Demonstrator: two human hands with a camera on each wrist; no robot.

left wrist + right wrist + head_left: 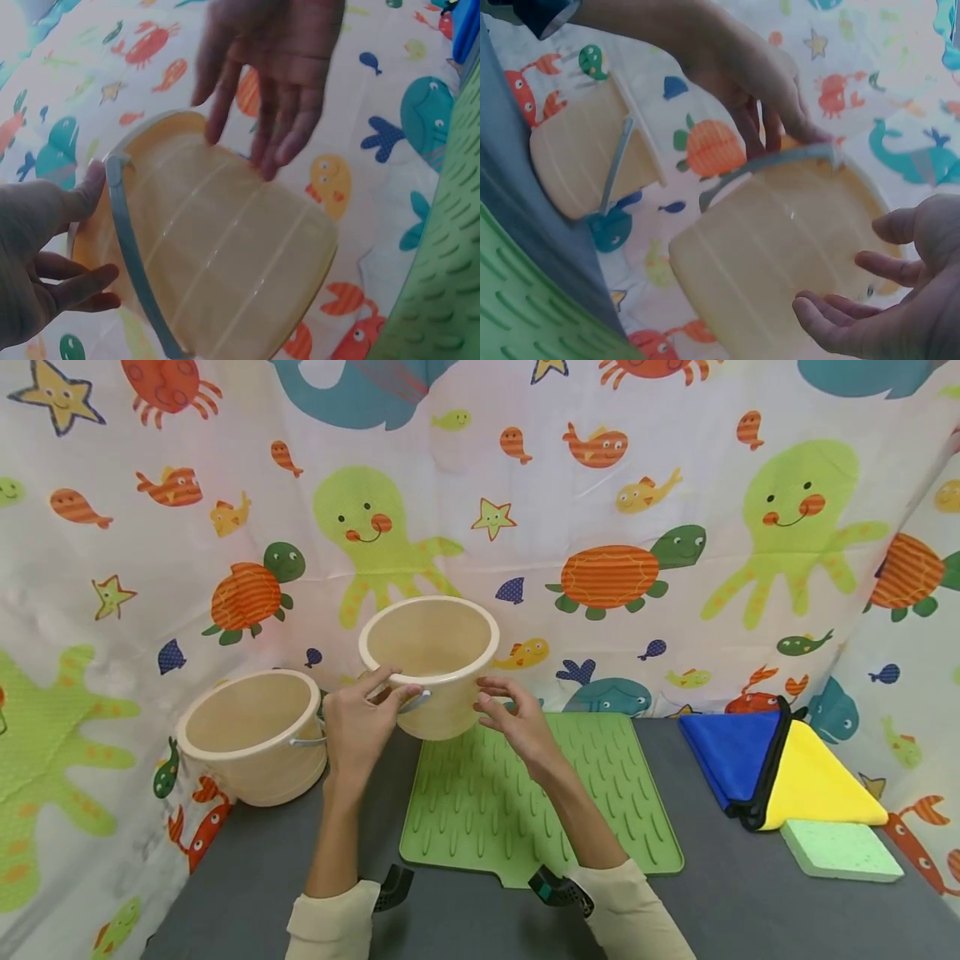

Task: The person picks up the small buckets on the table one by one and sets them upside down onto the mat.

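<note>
My left hand [358, 722] pinches the rim of a cream bucket [438, 714] at its left, thumb and fingers on either side. The bucket is held up over the back of a green drying mat [540, 793], its mouth tilted toward the head camera. A grey handle [133, 255] hangs down along its side in the left wrist view. My right hand [521, 727] is at the bucket's right side, fingers spread and loosely bent, tips right at the wall. In the right wrist view these fingertips [810, 304] overlap the bucket wall.
A second cream bucket [255, 768] stands upright on the dark table at the left. A blue cloth [731, 756] and a yellow cloth [817, 781] lie at the right, with a pale green sponge [842, 852] in front. A sea-animal curtain [450, 468] hangs behind.
</note>
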